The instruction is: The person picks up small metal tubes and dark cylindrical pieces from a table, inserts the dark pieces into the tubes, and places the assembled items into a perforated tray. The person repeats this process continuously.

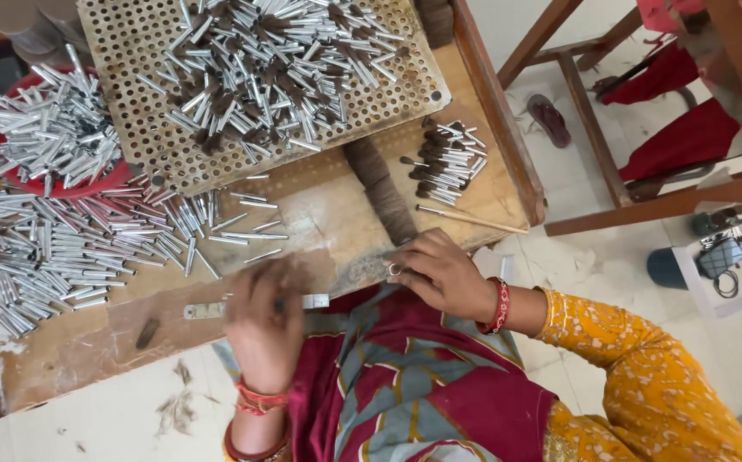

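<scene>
My left hand (pixel 264 329) is blurred by motion at the near edge of the wooden table (pixel 328 214), its fingers closed around a short silver metal tube (pixel 316 301). A flat metal strip (pixel 204 310) lies just left of it. My right hand (pixel 441 274), with a ring and a red bangle, rests at the table edge. Its fingers are curled on the near end of a long bundle of brown hair (pixel 379 188). The fingertips hide how much hair they pinch.
A loose heap of silver tubes (pixel 54 248) covers the table's left side. A red bowl (pixel 88 181) holds more. A perforated metal tray (pixel 144 128) carries tubes with brown bristles, and a small pile of such tubes (pixel 446 161) lies beside a thin stick (pixel 472 221). A wooden chair frame (pixel 610 171) stands to the right.
</scene>
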